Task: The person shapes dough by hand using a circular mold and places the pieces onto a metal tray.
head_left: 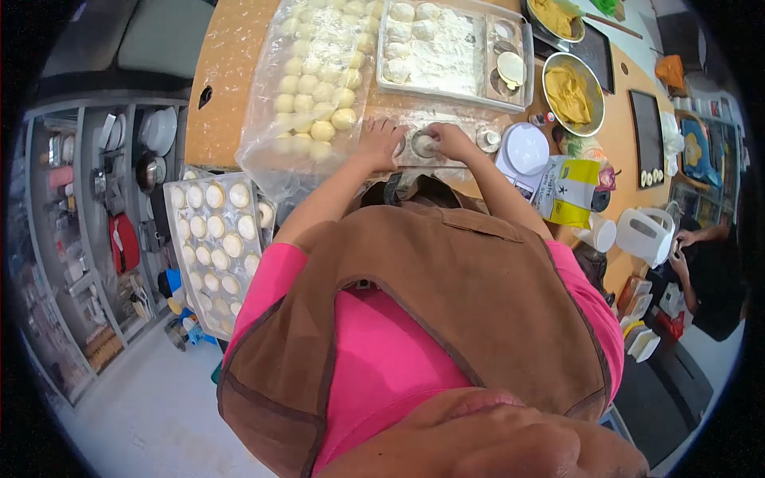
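My left hand (380,143) rests at the left end of a floury wooden board (440,171), fingers stretched out beside the dough balls. My right hand (453,144) is closed at a pale, round, floury piece (423,145) on the board; its exact kind is too small to tell. Just right of it stands a small white round thing (488,140). Rows of yellow dough balls (304,103) lie on a clear plastic sheet (259,119) to the left. Beyond my hands, a clear tray (446,97) holds white flour (446,60), floured dough balls (402,36) and round discs (510,68).
At right are a white kitchen scale (526,150), a yellow bag (570,191), a metal bowl of yellow filling (572,94) and a white jug (644,237). A tray of flat dough rounds (215,227) stands at lower left. Another person's hands (684,251) work at far right.
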A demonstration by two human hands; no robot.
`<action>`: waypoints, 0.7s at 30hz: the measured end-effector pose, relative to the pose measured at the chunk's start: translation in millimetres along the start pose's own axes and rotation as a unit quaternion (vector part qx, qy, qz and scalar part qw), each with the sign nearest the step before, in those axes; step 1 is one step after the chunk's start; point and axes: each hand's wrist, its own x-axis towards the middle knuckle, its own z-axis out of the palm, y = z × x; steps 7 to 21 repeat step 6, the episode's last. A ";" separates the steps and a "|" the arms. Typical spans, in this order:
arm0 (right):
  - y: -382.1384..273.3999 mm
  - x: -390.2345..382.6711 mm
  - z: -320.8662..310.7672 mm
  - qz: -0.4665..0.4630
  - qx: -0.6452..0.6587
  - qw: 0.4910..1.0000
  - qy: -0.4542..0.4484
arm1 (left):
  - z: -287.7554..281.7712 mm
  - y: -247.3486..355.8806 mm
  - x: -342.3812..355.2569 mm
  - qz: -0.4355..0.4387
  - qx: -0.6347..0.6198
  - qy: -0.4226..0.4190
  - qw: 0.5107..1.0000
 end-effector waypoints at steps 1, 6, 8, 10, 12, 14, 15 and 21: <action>-1.2 -1.3 2.3 0.004 -0.018 0.999 0.034 | -1.5 -1.2 -0.8 0.005 -0.001 -0.001 1.000; 12.5 -32.2 -39.3 -0.036 -0.213 0.945 0.247 | -4.9 -10.0 -6.4 0.003 0.003 -0.003 1.000; 12.5 -32.2 -39.3 -0.036 -0.213 0.945 0.247 | -4.9 -10.0 -6.4 0.003 0.003 -0.003 1.000; 12.5 -32.2 -39.3 -0.036 -0.213 0.945 0.247 | -4.9 -10.0 -6.4 0.003 0.003 -0.003 1.000; 12.5 -32.2 -39.3 -0.036 -0.213 0.945 0.247 | -4.9 -10.0 -6.4 0.003 0.003 -0.003 1.000; 12.5 -32.2 -39.3 -0.036 -0.213 0.945 0.247 | -4.9 -10.0 -6.4 0.003 0.003 -0.003 1.000; 12.5 -32.2 -39.3 -0.036 -0.213 0.945 0.247 | -4.9 -10.0 -6.4 0.003 0.003 -0.003 1.000; 12.5 -32.2 -39.3 -0.036 -0.213 0.945 0.247 | -4.9 -10.0 -6.4 0.003 0.003 -0.003 1.000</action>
